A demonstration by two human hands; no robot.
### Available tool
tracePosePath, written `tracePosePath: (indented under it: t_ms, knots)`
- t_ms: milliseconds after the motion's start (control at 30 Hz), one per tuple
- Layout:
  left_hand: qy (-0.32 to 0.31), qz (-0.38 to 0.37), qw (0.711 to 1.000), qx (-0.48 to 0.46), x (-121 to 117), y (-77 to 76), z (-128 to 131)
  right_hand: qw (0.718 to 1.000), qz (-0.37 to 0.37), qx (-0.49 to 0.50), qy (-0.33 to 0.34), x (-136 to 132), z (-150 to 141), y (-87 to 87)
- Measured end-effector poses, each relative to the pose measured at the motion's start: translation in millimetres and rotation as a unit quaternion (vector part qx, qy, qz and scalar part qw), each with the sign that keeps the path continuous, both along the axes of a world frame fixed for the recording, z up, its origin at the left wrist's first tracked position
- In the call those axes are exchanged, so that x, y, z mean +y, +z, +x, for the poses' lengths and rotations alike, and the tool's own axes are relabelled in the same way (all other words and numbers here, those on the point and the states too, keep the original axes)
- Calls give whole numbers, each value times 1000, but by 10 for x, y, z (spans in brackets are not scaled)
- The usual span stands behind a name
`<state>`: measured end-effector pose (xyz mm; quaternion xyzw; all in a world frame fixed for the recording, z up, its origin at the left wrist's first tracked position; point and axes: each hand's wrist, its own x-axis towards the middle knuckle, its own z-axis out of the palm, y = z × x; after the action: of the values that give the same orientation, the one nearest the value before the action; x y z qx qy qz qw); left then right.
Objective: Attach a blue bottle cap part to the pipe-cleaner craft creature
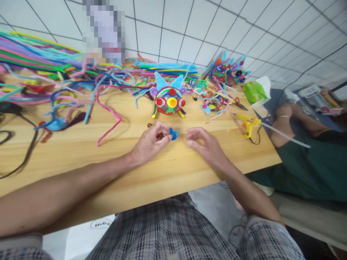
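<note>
Pinched between the thumb and fingers of my left hand (153, 141) is a small blue coiled pipe cleaner piece (173, 134). A short gap to its right, my right hand (203, 142) is raised over the wood, its fingers curved and apart, holding nothing I can see. Behind both hands stands a colourful mask-like figure (170, 102) with light blue pointed ears, red round eyes and a yellow nose. Close by my left knuckles lies a small red and green piece (149, 125), partly hidden.
Loose pipe cleaners (116, 119) spread over the table's left and back. A yellow glue gun (248, 124) lies on the right, near scissors (240, 104) and a green-white packet (257, 90). Further figures (227, 72) stand at the back. A black cable (29, 155) curls at left; another person (303, 155) sits at right.
</note>
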<state>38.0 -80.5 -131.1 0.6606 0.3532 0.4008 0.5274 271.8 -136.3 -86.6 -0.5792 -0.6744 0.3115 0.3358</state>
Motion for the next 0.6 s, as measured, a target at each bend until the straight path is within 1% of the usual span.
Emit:
tracePosePath:
  t_ms: [67,133,200,267,333,467,533,600]
  knots:
    - [-7,5,1000,-2,-4,16,-6,998,-43,31,43,118,-229,-39]
    - [-6,25,1000,2,-2,30,-17,995,-66,50,47,217,-329,-104]
    - [-5,50,999,7,2,38,-26,993,-78,84,34,283,-349,-159]
    - [-6,60,998,5,2,39,-28,988,-83,126,24,317,-340,-179]
    - [-9,56,998,5,-3,35,-26,986,-84,142,26,329,-335,-160]
    - [-11,47,999,7,-12,29,-20,986,-92,134,48,370,-341,-86]
    - [-14,44,999,-4,-10,31,-18,976,-117,170,66,411,-333,-77]
    - [-26,32,999,-34,0,34,-14,958,-148,230,86,450,-313,-97]
